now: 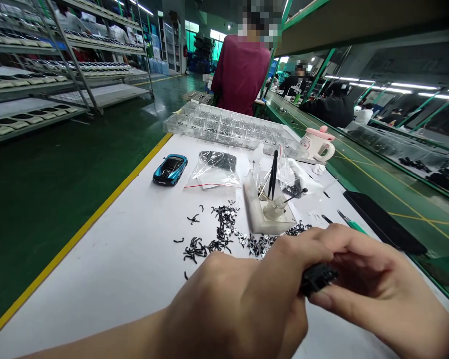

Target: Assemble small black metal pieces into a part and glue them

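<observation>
Bare table (108, 259) left; black clips (217, 234), glue tray (265, 209) block ahead.

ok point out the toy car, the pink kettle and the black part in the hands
toy car (169, 169), head view, on its dark roof
pink kettle (317, 143), head view, on its white body below the pink lid
black part (318, 277), head view, on the bit showing between the two hands

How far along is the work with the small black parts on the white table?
Done: nothing in view shows finished pieces, unless the blue model car counts. In hand: the left hand and right hand together grip one small black part. Left: a scattered pile of black parts lies loose on the white table, and a clear bag holds more.
</observation>
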`<state>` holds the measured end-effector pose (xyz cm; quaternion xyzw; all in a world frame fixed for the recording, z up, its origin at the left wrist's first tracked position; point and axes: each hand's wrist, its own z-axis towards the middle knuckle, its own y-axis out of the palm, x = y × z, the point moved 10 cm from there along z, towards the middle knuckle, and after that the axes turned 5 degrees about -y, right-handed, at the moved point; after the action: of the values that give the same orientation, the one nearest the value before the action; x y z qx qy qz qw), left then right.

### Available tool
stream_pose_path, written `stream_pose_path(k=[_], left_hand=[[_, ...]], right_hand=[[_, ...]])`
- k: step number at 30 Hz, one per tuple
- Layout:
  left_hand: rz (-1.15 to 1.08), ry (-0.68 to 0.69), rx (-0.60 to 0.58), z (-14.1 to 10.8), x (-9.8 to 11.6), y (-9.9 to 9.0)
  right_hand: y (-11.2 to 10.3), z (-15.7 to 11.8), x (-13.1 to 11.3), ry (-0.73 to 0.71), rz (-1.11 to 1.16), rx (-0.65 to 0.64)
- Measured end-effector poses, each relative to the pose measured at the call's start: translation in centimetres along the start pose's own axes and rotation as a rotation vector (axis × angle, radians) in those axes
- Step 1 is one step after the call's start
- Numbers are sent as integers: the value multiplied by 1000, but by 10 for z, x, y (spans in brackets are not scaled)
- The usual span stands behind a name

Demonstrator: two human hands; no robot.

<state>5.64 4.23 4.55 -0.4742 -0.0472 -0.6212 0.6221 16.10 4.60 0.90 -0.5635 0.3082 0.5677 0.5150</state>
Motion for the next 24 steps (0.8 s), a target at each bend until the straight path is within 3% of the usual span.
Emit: stream_pose_path(k=[9, 14, 19, 24], left_hand=[[-79, -87, 23, -14, -9, 6], [-268, -96, 18, -5, -9, 6], [-560, -464, -82, 2, -32, 18], [-698, -612, -102, -1, -39, 23]], right_hand=[[2, 0, 5, 60, 34, 17], [-3, -2, 8, 98, 101, 130], [-8, -2, 11, 135, 62, 162], [-7, -1, 8, 109, 56, 123]])
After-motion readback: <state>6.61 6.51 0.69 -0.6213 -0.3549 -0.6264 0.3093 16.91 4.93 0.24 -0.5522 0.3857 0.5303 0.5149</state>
